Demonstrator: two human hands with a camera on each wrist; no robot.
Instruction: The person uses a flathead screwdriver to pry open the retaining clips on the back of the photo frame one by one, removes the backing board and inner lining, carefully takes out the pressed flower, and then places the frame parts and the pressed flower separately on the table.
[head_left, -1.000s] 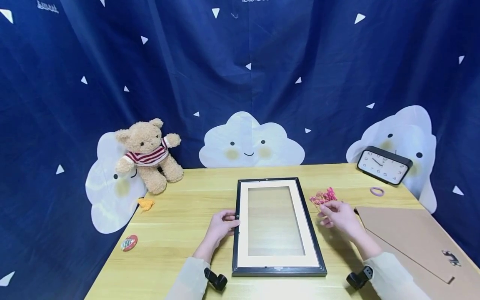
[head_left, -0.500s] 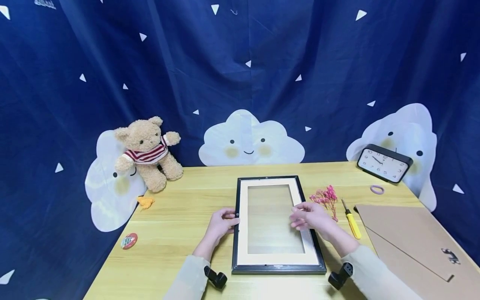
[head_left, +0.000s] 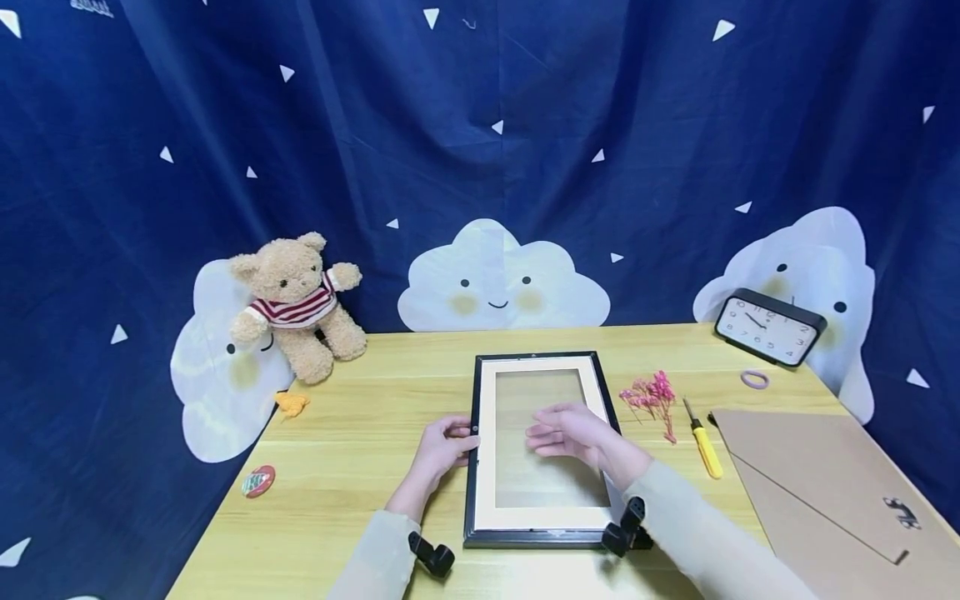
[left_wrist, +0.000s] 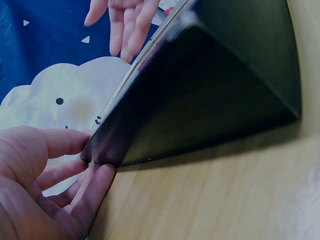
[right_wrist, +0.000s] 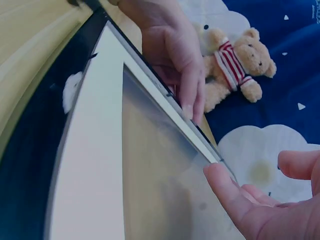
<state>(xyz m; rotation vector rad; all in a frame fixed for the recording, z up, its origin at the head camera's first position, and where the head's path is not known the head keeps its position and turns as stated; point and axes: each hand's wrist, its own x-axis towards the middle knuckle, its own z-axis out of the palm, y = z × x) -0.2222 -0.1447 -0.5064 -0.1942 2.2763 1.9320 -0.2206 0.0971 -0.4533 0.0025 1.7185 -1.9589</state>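
A black picture frame [head_left: 558,540] with a white mat border and a clear pane lies on the wooden table. At its left side my left hand [head_left: 437,452] pinches the edge, thumb on top; the thumb [left_wrist: 65,142] and fingers at the black side show close up in the left wrist view. Over the pane hovers my right hand [head_left: 573,433], holding nothing, its fingers extended toward the left. In the right wrist view the right hand's fingers [right_wrist: 232,197] are spread apart above the mat. Right of the frame lie pink dried flowers [head_left: 656,398].
A yellow screwdriver [head_left: 707,450] lies beside a brown backing board [head_left: 810,475] at the right. Behind them are a purple ring [head_left: 754,380] and a clock [head_left: 768,327]. A teddy bear [head_left: 300,308], an orange item [head_left: 291,405] and a round badge [head_left: 258,482] are on the left.
My right hand has let go of the pink flowers, leaving them on the table, and has moved left over the frame. The left hand stays at the frame's edge.
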